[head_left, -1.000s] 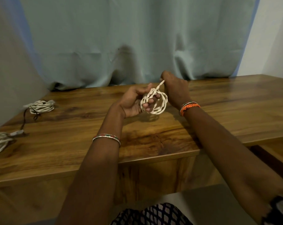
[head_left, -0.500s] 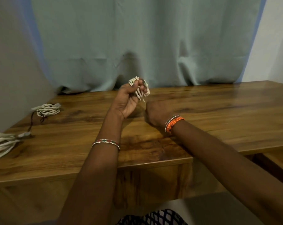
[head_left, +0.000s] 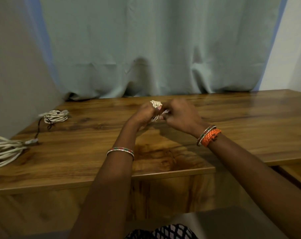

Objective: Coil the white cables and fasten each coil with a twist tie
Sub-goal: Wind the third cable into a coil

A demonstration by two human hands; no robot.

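Observation:
Above the middle of the wooden table (head_left: 241, 128), my left hand (head_left: 143, 114) grips a small coil of white cable (head_left: 155, 104), whose top sticks out over my fingers. My right hand (head_left: 179, 114) has come up against the coil from the right, its fingers curled onto the strands. Most of the coil is hidden between both hands. I cannot make out a twist tie.
A tied white cable coil (head_left: 55, 116) with a dark lead lies at the table's far left. A larger loose bundle of white cable (head_left: 3, 150) hangs over the left edge. A grey-green curtain (head_left: 146, 49) hangs behind the table.
The coil was squeezed narrow in my left hand. My right hand had dropped to the table as a fist and has now risen back to the coil.

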